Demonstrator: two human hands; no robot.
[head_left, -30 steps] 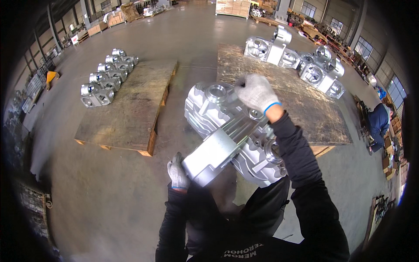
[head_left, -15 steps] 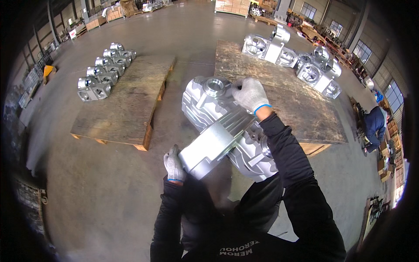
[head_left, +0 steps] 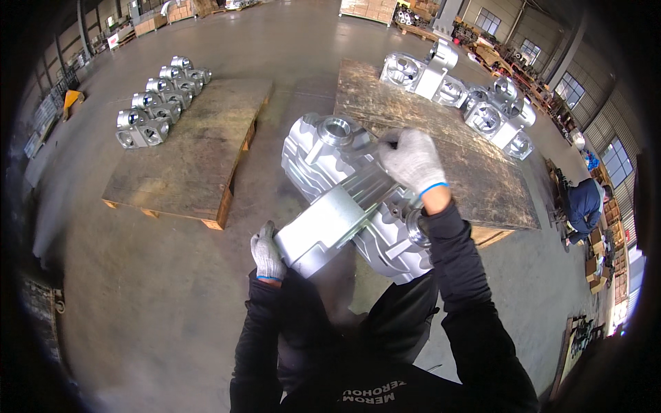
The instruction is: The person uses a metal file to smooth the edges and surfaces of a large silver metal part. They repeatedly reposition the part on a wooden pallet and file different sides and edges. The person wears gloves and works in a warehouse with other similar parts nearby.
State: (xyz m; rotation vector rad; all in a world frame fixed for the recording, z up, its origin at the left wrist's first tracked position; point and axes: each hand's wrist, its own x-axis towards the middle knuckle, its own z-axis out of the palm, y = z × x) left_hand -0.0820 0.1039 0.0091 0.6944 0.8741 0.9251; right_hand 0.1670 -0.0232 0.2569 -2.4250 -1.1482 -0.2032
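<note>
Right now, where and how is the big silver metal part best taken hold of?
The metal part is probably best gripped by its smooth block end, from the near left: this straight-sided end juts out there, beside the left hand.

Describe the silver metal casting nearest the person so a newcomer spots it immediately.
Start at the right brown wooden platform. Overlapping its left edge in view, between the grey-gloved left hand and grey-gloved right hand, is the ribbed silver metal casting. Unlike the silver castings on that platform, it alone has hands at it and appears largest.
</note>
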